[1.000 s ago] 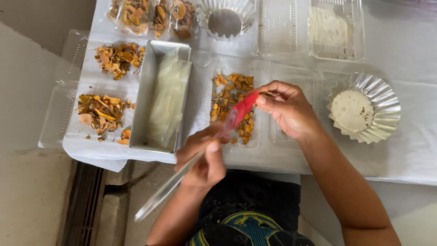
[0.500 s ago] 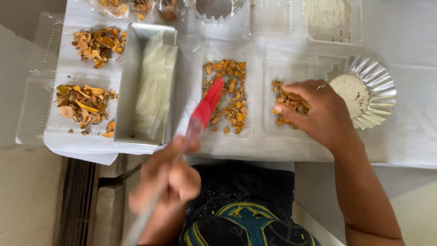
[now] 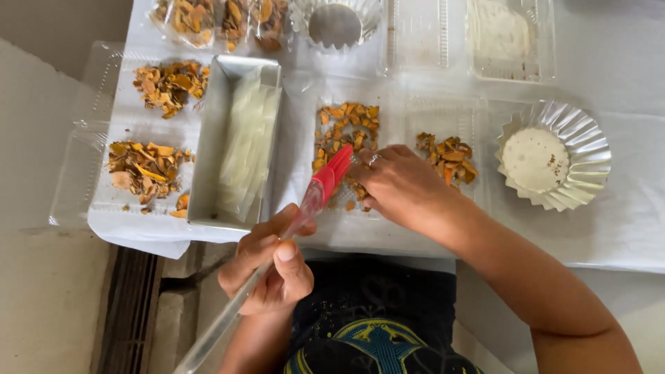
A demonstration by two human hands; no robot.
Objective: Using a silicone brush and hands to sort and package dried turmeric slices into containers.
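My left hand [image 3: 270, 266] grips the clear handle of a brush with a red silicone head [image 3: 331, 176]; the head points up and right over a clear plastic tray. My right hand [image 3: 402, 185] rests palm down on that tray, fingers curled over a pile of orange-brown dried pieces [image 3: 345, 131]. A smaller pile of the same pieces [image 3: 449, 154] lies just right of my right hand. Whether the fingers pinch any pieces is hidden.
A long metal loaf tin [image 3: 208, 152] lined with clear sheets stands to the left. Further piles of dried pieces [image 3: 149, 166] lie on clear trays at left and top. A fluted foil cup with white powder [image 3: 554, 159] sits right. The white-covered table's front edge [image 3: 609, 256] runs near my body.
My right hand has moved left from the small pile to the middle pile. The left hand and brush have risen closer to the table, with the red head now beside my right hand.
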